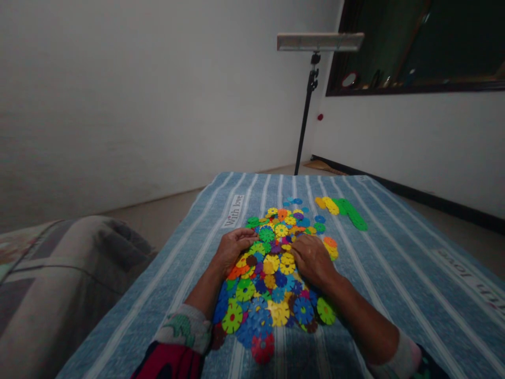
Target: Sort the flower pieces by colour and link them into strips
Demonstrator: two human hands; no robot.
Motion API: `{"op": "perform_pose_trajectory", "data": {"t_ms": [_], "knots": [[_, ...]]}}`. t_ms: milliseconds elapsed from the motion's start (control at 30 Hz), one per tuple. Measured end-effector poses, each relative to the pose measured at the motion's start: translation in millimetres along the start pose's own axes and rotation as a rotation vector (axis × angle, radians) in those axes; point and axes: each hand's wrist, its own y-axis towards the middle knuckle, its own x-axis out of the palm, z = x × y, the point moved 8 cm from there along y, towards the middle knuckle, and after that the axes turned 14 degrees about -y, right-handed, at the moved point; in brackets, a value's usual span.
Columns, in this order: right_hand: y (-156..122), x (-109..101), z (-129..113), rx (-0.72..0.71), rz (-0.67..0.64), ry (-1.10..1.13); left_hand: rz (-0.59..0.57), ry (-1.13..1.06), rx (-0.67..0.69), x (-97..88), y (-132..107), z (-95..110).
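Wears patterned, grey-cuffed sleeves (185, 332) nearest the camera. Seems to be picking through a spread pile of slotted discs (270, 264), between and under both hands. Rests right hand (313, 258) on its right side, with fingers curled under; left hand (235, 247) at its left edge, with fingers bent together. Cannot tell of any disc pinched. Probably calls for a fingertip grip on one thin rim. Works over blue striped cloth (138, 316), before pale wall (118, 105), dark window (453, 42) and light panel (319, 41).
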Motion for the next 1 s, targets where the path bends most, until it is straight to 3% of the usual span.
{"op": "perform_pose_trajectory", "data": {"t_ms": [267,433,567,733,1000], "knots": [[-2,6,34,0.190,-0.084,-0.015,0.011,0.001,-0.022,0.6,-1,0],[-2,1,28,0.129,0.017,0.031,0.010,0.010,-0.010,-0.1,0,0],[-1,-6,11,-0.013,0.105,0.142,0.007,0.005,-0.015,-1.6,1,-2],[-2,-4,-10,-0.169,0.077,0.166,0.009,-0.018,-0.017,-1.6,1,-3],[-2,0,-9,-0.115,0.019,0.078,0.018,0.001,-0.015,0.7,-2,1]]}}
